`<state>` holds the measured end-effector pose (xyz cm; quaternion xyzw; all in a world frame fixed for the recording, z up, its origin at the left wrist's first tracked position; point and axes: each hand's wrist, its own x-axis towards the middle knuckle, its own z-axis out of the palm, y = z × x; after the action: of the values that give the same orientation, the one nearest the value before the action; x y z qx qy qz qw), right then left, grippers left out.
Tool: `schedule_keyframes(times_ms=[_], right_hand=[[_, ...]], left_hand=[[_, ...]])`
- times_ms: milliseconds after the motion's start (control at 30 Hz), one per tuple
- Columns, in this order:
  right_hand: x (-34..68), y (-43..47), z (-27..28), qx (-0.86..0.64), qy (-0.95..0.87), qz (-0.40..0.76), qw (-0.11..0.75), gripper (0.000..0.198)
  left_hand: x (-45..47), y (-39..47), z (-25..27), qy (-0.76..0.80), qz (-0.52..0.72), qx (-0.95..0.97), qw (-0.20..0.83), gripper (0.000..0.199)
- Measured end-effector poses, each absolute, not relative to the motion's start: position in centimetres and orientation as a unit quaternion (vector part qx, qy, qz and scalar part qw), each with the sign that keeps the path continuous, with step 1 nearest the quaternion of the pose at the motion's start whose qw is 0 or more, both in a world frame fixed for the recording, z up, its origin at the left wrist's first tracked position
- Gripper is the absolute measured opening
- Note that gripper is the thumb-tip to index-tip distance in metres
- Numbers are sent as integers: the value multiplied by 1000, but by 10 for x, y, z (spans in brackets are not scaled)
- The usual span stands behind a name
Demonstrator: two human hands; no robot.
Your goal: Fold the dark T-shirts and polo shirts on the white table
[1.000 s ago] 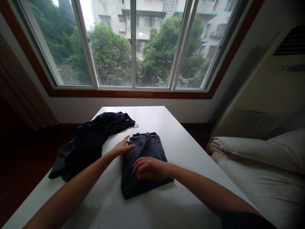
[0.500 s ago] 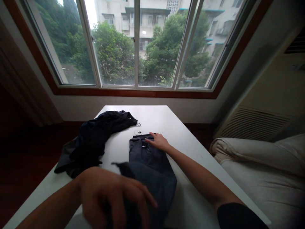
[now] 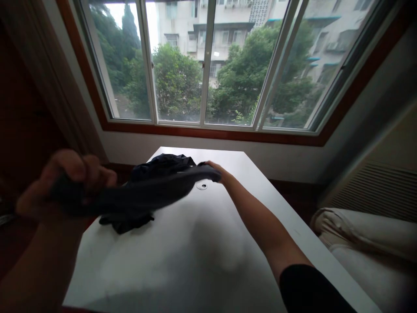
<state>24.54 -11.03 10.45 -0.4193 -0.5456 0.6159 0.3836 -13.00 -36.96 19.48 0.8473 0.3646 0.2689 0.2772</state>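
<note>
Dark grey trousers (image 3: pixel 156 191) are stretched sideways above the table, raised off its surface and blurred by motion. My left hand (image 3: pixel 70 184) is closed around their left end, close to the camera and also blurred. At the other end, my right hand (image 3: pixel 216 170) grips the cloth, its fingers partly hidden behind the fabric. Behind the trousers lies a heap of dark clothes (image 3: pixel 163 161) on the left side of the table, partly covered from view.
The white table (image 3: pixel 182 261) has a round cable hole cover (image 3: pixel 202 186) near its far end. Beyond stands a window with a brown sill (image 3: pixel 182 131). A pale cushioned seat (image 3: pixel 368 243) is at the right, and a curtain (image 3: pixel 61 87) hangs at the left.
The trousers have come up off the table, with both hands now gripping them. My left hand has moved left and up; my right hand has lifted slightly. The view has shifted left.
</note>
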Motion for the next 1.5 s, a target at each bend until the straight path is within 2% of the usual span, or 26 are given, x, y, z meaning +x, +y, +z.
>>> schedule_keyframes(times_ms=[67, 133, 233, 300, 400, 500, 567, 667, 767, 933, 1100, 1500], right_hand=[[237, -95, 120, -378, -506, 630, 452, 39], [231, -89, 124, -371, -489, 639, 464, 43], [227, -91, 111, -430, -477, 590, 489, 37], [230, -99, 94, -470, -496, 536, 495, 30], [239, -117, 60, -497, -559, 504, 432, 28], [252, -142, 26, -523, -640, 460, 324, 28], [261, -159, 6, -523, -708, 385, 276, 25], [272, -183, -16, -475, -791, 279, 266, 21], [278, -202, -29, -437, -822, 226, 284, 18], [274, -216, -33, -417, -847, 170, 283, 15], [265, -210, -30, -452, -841, 142, 261, 15], [272, -198, -30, -475, -837, 126, 241, 22]], left_hand=[[-143, -354, 206, 443, 306, 806, 244, 56], [-155, -335, 212, 514, 334, 760, 217, 57], [-173, -305, 198, 596, 336, 701, 199, 58], [-178, -287, 175, 627, 270, 705, 192, 55], [-164, -272, 135, 639, 193, 738, 96, 44], [-124, -270, 107, 635, 222, 737, -59, 34], [-86, -274, 92, 605, 228, 756, -104, 27], [-24, -278, 63, 538, 234, 805, -87, 20], [25, -275, 24, 495, 220, 841, -5, 20], [27, -263, -17, 456, 192, 866, 65, 32], [-7, -252, -23, 460, 183, 866, 67, 37], [-6, -243, -24, 466, 178, 864, 67, 40]])
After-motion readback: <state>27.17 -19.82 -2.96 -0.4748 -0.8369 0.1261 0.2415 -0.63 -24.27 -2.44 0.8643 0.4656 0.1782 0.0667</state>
